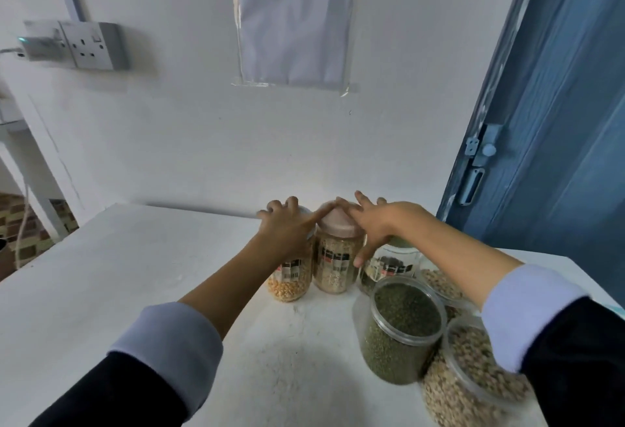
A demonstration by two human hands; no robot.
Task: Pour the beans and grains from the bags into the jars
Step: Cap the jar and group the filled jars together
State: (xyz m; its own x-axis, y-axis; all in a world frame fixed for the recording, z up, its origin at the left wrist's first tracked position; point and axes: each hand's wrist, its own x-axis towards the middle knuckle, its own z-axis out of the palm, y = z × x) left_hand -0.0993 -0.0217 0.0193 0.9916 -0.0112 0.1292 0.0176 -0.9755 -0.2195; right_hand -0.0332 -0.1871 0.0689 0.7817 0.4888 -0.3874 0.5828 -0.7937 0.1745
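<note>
White table (135, 274) holds grain-filled jars (402, 328); both hands (287, 223) rest spread on lids.

Laminated notice (293, 17) on wall: several numbered lines of small print, blurred, no word legible. Corn jar (290, 279): label with barcode and red strip, text unreadable. Pink-lidded grain jar (335, 259): dark label with red band and barcode, text too blurred. Clear jar (389, 266) behind the green-bean jar: dark label, lettering not resolvable. No readable text found anywhere.
</note>
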